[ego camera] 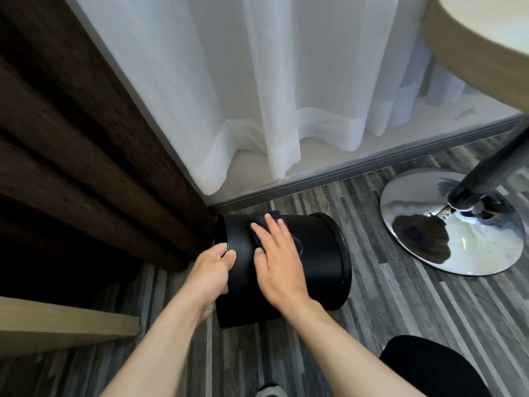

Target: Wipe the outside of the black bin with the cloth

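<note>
Bin (312, 253) on its side on the floor (400, 325), near the floor's far-left corner where the brown curtain (86, 138) meets the window sill track. One circular end faces left toward the dark curtain, the other right toward the chrome table base (455, 222); I cannot tell for sure which end is the mouth. Tipped over like this, probably so the curved wall turns upward and can be reached from a crouch. Left hand (213, 273) clamped on the left rim, thumb over the top edge, fingers wrapped round out of sight; looks like a brace to stop the bin rolling or sliding under the wiping pressure, and a handle to rotate it. Right hand (276, 265) laid flat, fingers spread, palm down on the upper wall, pressing the dark cloth (264, 217) against it. Cloth bunched, mostly hidden under the palm, showing past the fingertips and at the outer edge of the hand. Open palm rather than a fist, likely to spread contact along the curve. Hands close together, not touching. White curtain (257, 96) hangs behind, clear of the bin. The underside against the floor will need a turn to be reached.
</note>
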